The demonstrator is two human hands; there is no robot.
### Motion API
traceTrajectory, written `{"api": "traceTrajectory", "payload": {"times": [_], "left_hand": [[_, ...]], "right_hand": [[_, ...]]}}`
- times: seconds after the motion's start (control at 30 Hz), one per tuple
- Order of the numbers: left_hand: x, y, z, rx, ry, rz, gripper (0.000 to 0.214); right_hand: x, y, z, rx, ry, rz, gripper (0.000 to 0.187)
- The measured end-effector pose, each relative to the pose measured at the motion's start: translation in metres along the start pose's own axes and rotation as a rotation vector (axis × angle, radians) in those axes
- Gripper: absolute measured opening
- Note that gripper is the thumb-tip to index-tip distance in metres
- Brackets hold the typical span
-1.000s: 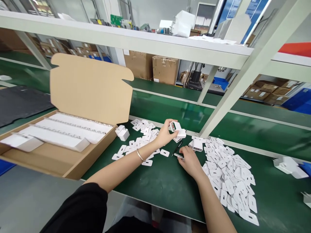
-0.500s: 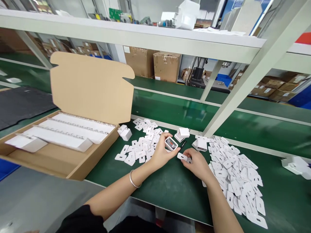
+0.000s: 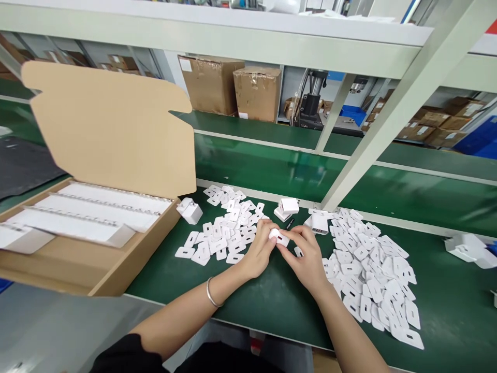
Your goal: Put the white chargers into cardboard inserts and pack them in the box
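My left hand (image 3: 258, 254) is closed around a white plug charger housing (image 3: 273, 233), mostly hidden by the fingers. With thumb and fingertips, my right hand (image 3: 308, 259) pinches a white slotted cover plate (image 3: 281, 238) against the end of that housing; whether it sits flush I cannot tell. Another small white plate (image 3: 298, 252) lies on the green bench just under my right fingers. Loose slotted plates form a smaller pile (image 3: 221, 233) left of my hands and a larger pile (image 3: 373, 280) to the right.
White chargers (image 3: 289, 205) stand behind my hands, with another charger (image 3: 319, 223) to their right and one (image 3: 189, 210) by the carton. The open cardboard carton (image 3: 116, 264) holds rows of white pieces. A slanted post (image 3: 373, 140) and shelf beam (image 3: 233, 41) frame the bench. More white parts (image 3: 469, 250) lie far right.
My right hand has brought the slotted plate up and left onto the housing's open end, covering the inside that was visible. The housing has turned in my left hand. The view has tilted down.
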State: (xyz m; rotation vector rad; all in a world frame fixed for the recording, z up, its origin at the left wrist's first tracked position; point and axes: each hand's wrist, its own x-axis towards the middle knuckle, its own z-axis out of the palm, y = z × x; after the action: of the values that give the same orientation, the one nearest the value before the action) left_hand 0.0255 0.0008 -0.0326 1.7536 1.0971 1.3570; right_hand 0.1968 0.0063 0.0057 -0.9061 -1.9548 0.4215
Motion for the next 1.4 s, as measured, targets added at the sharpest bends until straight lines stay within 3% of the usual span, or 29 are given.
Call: {"api": "traceTrajectory", "payload": {"times": [0.1,0.23,0.37,0.6,0.8,0.97,1.17,1.4], "left_hand": [[-0.001,-0.001,0.002,0.011,0.045,0.012,0.036],[-0.003,0.0,0.005,-0.001,0.123,0.093,0.035],[-0.006,0.003,0.005,0.002,0.136,0.152,0.03],[-0.003,0.005,-0.007,0.08,0.047,0.075,0.054],[-0.001,0.006,-0.014,0.105,0.013,0.122,0.053],[-0.001,0.006,-0.015,-0.046,-0.045,0.099,0.051],[0.004,0.009,-0.019,-0.368,-0.194,-0.085,0.068],[0.006,0.009,-0.017,-0.444,-0.087,-0.019,0.049]], "right_hand": [[0.0,-0.001,0.0,0.055,-0.009,0.03,0.024],[-0.002,-0.001,0.006,0.242,-0.008,0.258,0.033],[-0.004,0.003,0.016,0.486,-0.127,0.436,0.032],[-0.001,0.007,0.007,0.409,0.006,0.3,0.032],[0.0,0.005,0.001,0.325,0.016,0.235,0.03],[0.0,0.003,0.001,0.278,0.034,0.205,0.031],[-0.002,0.003,0.001,0.29,0.041,0.206,0.034],[-0.001,0.004,0.004,0.319,0.044,0.228,0.039]]}}
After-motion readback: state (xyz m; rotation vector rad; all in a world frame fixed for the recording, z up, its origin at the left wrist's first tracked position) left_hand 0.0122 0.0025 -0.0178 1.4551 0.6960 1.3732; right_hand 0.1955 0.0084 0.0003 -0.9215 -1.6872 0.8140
